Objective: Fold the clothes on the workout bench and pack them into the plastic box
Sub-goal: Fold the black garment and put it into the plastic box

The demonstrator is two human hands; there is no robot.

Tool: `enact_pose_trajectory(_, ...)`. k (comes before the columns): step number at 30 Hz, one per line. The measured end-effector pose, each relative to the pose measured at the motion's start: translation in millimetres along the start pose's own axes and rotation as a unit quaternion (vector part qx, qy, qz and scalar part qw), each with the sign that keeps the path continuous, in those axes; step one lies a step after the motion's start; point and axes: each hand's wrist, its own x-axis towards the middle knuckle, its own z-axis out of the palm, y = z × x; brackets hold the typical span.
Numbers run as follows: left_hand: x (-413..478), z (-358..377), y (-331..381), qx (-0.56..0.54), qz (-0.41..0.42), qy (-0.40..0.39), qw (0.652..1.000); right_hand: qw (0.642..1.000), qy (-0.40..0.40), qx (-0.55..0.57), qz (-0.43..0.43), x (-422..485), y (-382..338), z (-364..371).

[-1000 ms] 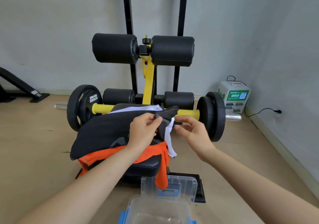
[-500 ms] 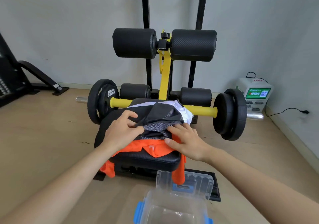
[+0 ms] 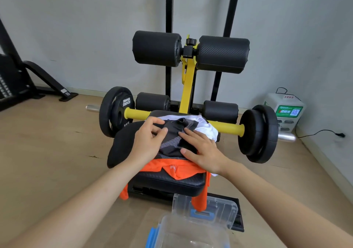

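1. Right hand (image 3: 204, 150) lies flat, fingers straight and slightly spread, pressing down on the grey garment (image 3: 172, 142).
2. Left hand (image 3: 150, 140) sits on that garment's left edge with its fingers bent and their tips on the cloth. Whether it pinches a fold, I cannot tell.
3. The grey garment lies bunched on top of the pile on the bench (image 3: 168, 182). Its long axis runs away from the person, and a small tube-like opening sits at the far end.
4. Under it, a white garment (image 3: 208, 131) pokes out far right and a black garment (image 3: 122, 144) drapes off the left side. An orange garment (image 3: 172, 168) shows at the near edge, one end hanging off the near right corner.
5. The box (image 3: 181, 228) stands open on the floor just before the bench, with its lid (image 3: 223, 211) upright behind it. The floor shows through the clear bottom, and the orange end hangs down to the lid.
6. A barbell (image 3: 225, 126) crosses behind the pile.
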Motion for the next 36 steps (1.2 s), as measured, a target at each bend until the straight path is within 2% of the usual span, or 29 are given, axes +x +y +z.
enact_pose_trajectory(2, 1.5, -0.1, 2.6, -0.021, -0.01, 0.001, 1.0, 1.0, 0.005, 0.002, 0.0, -0.5, 0.2, 0.1)
enact_pose_trajectory(5, 5.9, -0.1, 1.5, -0.051, -0.028, -0.073, 0.996, 0.999, 0.034, 0.004, -0.009, 0.3, -2.9, -0.9)
enact_pose_trajectory(8, 7.1, 1.8, -1.8, -0.033, 0.017, -0.119, 0.992, 0.998, 0.058, 0.031, -0.006, 4.9, -6.0, -3.7)
enact_pose_trajectory(14, 9.0, -3.5, -3.1, 0.041, 0.072, -0.072, 0.994, 0.999, 0.042, 0.031, -0.001, 9.6, -11.0, -2.2)
enact_pose_trajectory(21, 7.3, -44.1, 4.8, 0.072, 0.126, 0.054, 0.988, 0.993, 0.11, 0.016, -0.028, 6.5, -23.2, -1.6)
enact_pose_trajectory(25, 5.8, -74.7, -2.0, 0.098, 0.049, 0.121, 0.987, 0.989, 0.144, 0.04, -0.003, 13.4, -22.7, 1.8)
enact_pose_trajectory(28, 2.2, -88.1, -16.4, 0.136, -0.03, 0.112, 0.984, 0.985, 0.115, 0.108, 0.066, 21.9, -31.8, 1.4)
enact_pose_trajectory(30, -0.4, -92.6, -27.2, 0.142, -0.065, 0.093, 0.983, 0.985, 0.096, 0.113, 0.09, 28.6, -39.9, 1.6)
enact_pose_trajectory(36, -2.8, -98.4, -38.8, 0.017, -0.101, 0.064, 0.993, 0.992, 0.073, 0.081, 0.063, 46.3, -59.0, 3.3)
